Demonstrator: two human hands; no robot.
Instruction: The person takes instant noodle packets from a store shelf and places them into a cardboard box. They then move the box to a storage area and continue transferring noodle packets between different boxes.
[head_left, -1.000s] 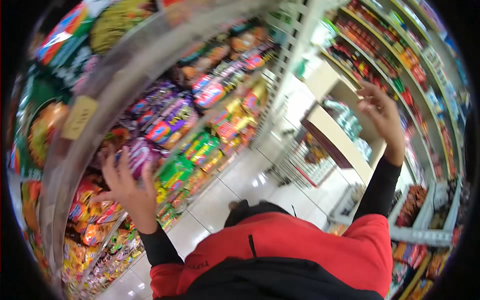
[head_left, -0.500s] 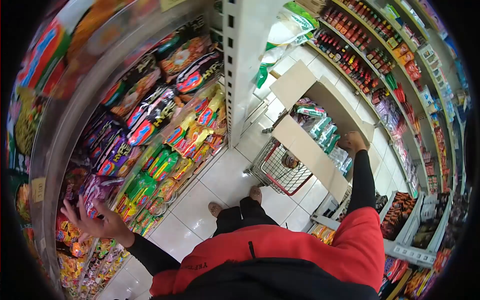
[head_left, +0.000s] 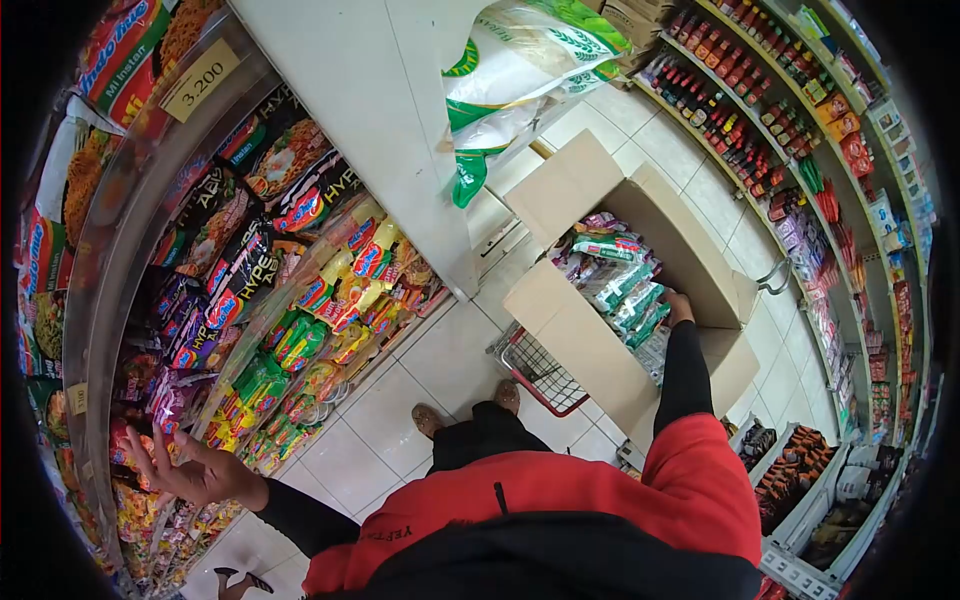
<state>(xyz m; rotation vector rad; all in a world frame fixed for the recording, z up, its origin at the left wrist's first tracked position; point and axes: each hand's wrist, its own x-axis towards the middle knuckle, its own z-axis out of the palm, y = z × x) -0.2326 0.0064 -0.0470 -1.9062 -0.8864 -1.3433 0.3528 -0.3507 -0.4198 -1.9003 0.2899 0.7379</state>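
The right hand reaches into the box that sits on the cart, down among the packets; whether it grips one cannot be told; the left hand is empty, fingers spread, just beside the noodle shelf, well apart from the box.

Glossy plastic noodle packets line the left shelves, a matt brown cardboard box sits on a metal wire trolley, above smooth, shiny floor tiles.
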